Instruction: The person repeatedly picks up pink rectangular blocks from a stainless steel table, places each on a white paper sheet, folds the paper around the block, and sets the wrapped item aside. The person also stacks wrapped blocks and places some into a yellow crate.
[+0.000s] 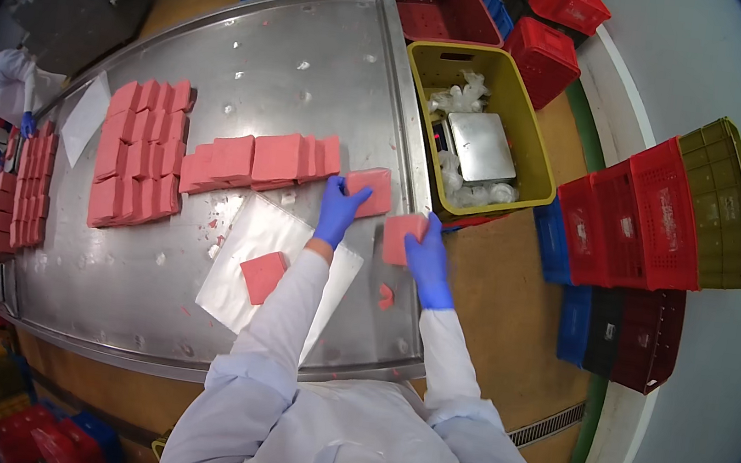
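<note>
In my blue-gloved left hand [338, 214] is a square pink slab [374, 190], gripped at its left side near the table's right edge. My right hand [431, 267], gloved too, holds another pink slab [400, 241] by its right side, at the rim. A row of leaning pink slabs [279, 156] stretches left from beside my left hand. Below my left forearm lie plastic sheets [225, 283], with a single pink slab [263, 276] on top, partly covered by my sleeve. A small pink scrap [386, 296] rests on the metal below my right hand's slab.
The steel table [126, 299] has a raised rim. Farther left stands a block of stacked pink slabs [140, 161]. A yellow crate [541, 169] beside the table contains a scale [481, 146] and plastic bags. Stacked crates [664, 212] line the wall. Another person [10, 83] works at the far left.
</note>
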`<state>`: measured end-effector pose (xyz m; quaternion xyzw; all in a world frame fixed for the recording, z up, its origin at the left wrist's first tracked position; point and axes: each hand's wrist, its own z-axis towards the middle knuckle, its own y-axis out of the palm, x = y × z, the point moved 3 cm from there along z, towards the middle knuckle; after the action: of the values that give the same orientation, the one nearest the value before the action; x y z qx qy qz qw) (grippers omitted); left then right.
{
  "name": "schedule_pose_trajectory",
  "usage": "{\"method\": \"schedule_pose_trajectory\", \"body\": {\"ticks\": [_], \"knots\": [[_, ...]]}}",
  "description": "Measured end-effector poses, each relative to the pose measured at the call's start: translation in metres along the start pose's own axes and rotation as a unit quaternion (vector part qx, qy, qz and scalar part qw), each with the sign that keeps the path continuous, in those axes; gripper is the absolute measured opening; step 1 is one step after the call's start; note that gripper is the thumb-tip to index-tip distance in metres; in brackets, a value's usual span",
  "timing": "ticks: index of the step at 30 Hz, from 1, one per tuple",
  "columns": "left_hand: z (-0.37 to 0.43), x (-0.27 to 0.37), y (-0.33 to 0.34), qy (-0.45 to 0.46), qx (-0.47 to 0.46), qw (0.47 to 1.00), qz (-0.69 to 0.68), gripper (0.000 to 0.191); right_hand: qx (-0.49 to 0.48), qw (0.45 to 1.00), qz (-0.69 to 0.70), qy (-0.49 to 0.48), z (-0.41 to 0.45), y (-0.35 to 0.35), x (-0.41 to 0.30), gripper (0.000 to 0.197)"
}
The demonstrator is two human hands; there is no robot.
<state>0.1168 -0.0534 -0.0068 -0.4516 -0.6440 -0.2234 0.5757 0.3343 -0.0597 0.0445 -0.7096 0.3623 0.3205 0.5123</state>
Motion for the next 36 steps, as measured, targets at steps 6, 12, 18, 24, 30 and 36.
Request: {"method": "schedule_pose_trajectory", "body": {"ticks": [6, 12, 18, 24, 30, 36], "knots": [[-0.051, 0.069, -0.072, 0.096, 0.02, 0.975, -0.201, 0.044, -0.021, 0.994, 0.044, -0.098, 0.11, 0.057, 0.039, 0.06], [-0.107, 0.091, -0.158, 0.037, -0.043, 0.898, -0.437, 0.047, -0.218, 0.905, 0.364, -0.009, 0.014, 0.099, -0.082, 0.053], [-0.157, 0.002, -0.163, -0.034, -0.099, 0.858, -0.502, 0.054, -0.19, 0.823, 0.53, 0.08, -0.085, 0.165, -0.103, 0.034], [-0.198, -0.037, -0.187, -0.156, -0.055, 0.695, -0.7, 0.041, -0.149, 0.902, 0.401, -0.055, -0.188, 0.167, -0.138, 0.024], [-0.182, -0.047, -0.224, 0.117, -0.048, 0.969, -0.214, 0.045, -0.041, 0.796, 0.586, 0.146, -0.161, 0.126, -0.078, 0.014], [-0.19, -0.035, -0.197, 0.054, -0.141, 0.896, -0.418, 0.051, -0.026, 0.882, 0.156, -0.444, -0.232, 0.068, -0.19, 0.019]]}}
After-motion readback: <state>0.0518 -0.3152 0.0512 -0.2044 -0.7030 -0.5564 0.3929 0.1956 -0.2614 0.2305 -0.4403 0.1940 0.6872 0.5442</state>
